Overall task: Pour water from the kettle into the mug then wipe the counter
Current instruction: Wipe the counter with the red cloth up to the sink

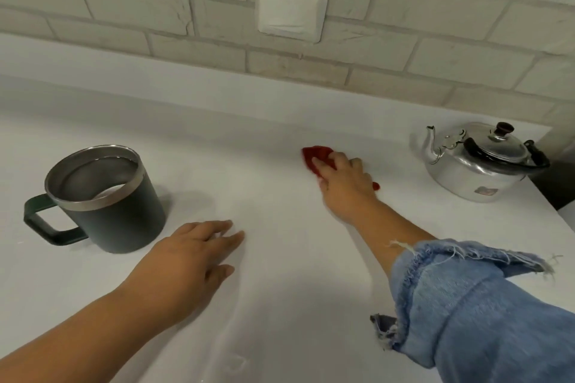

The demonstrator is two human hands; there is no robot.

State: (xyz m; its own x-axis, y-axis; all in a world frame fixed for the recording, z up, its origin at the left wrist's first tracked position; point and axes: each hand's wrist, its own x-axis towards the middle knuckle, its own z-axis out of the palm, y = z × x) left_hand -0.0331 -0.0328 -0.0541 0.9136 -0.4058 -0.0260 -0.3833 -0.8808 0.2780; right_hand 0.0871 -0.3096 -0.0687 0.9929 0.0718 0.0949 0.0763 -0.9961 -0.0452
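red cloth [317,156] clutched under right grip [345,183], fingers curled | left grip [193,255] spread flat on counter [280,305] | kettle [476,177] spout points left

A white counter [280,295] carries three things: a dark green, steel-lined mug [105,211] standing at the left, a shiny metal kettle [479,168] at the far right, and between them a red cloth [317,154], nearer the kettle.
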